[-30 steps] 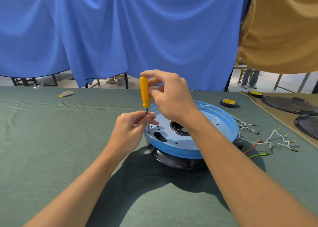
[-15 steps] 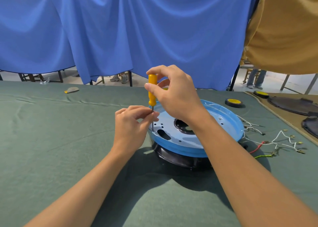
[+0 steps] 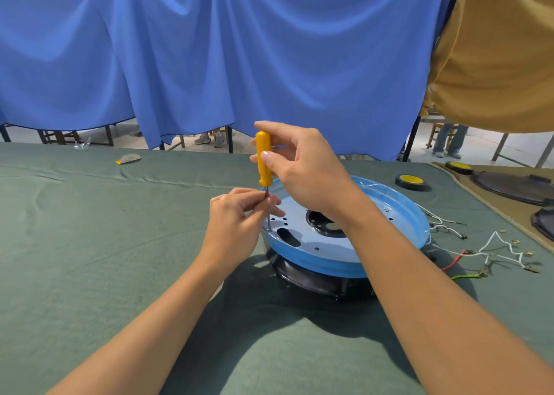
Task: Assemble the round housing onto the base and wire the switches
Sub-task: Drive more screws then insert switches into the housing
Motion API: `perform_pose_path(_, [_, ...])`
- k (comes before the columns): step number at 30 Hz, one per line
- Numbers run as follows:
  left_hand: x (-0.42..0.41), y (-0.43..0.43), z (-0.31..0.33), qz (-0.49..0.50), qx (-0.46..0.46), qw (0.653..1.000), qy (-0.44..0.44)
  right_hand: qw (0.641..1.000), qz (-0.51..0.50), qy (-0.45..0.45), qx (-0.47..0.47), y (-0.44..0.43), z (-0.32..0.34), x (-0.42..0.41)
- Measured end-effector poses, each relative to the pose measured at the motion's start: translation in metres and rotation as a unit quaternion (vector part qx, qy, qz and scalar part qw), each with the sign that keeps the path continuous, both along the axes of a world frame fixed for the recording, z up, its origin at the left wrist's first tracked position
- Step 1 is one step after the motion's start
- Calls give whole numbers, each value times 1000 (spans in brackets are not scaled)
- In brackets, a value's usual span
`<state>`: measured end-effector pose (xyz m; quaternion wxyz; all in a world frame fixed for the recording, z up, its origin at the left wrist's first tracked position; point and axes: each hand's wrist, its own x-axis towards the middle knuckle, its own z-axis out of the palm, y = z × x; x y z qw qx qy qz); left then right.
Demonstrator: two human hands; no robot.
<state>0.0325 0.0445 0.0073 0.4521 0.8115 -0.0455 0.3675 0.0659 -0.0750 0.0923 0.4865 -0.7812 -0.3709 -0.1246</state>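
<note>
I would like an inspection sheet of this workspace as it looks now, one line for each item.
Surface: table covered by green cloth, wrinkled at the far left.
Job's things: blue housing sits on black base; yellow screwdriver stands upright, tip at a hole near the housing's left edge.
Clutter: tape roll and second roll far right; dark round parts on a brown mat.
Hands: left hand pinches the screwdriver's shaft; right hand holds its handle.
Cables: loose white, red and green wires lie right of the housing.
Surroundings: blue curtain and tan curtain hang behind; people's legs beyond.
</note>
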Motion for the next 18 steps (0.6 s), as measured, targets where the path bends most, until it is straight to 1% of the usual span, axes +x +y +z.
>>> perform_pose_path(2, [-1, 1, -1, -3, 24, 1000, -4, 999, -24, -25, 5, 0, -1, 1])
perform_pose_path(4, [-2, 0, -2, 22, 40, 998, -38, 996, -63, -67, -6, 0, -3, 1])
perform_pose_path(6, [-1, -1, 0, 45, 34, 996, -67, 993, -86, -83, -15, -1, -4, 4])
perform_pose_path(8, [-1, -1, 1, 42, 24, 997, -58, 995, -77, -63, -23, -2, -3, 5])
perform_pose_path(11, [-1, 4, 0, 18, 32, 999, -30, 999, -36, -29, -11, -3, -2, 3])
perform_pose_path(12, [-2, 4, 1, 8, 30, 999, -24, 999, -36, -33, -8, -3, -2, 3])
perform_pose_path(15, [-2, 0, 1, -6, 15, 1000, -11, 993, -77, -85, -15, -2, -3, 4])
perform_pose_path(18, [-2, -2, 0, -6, 7, 1000, 3, 992, -81, -92, -16, -1, -4, 3])
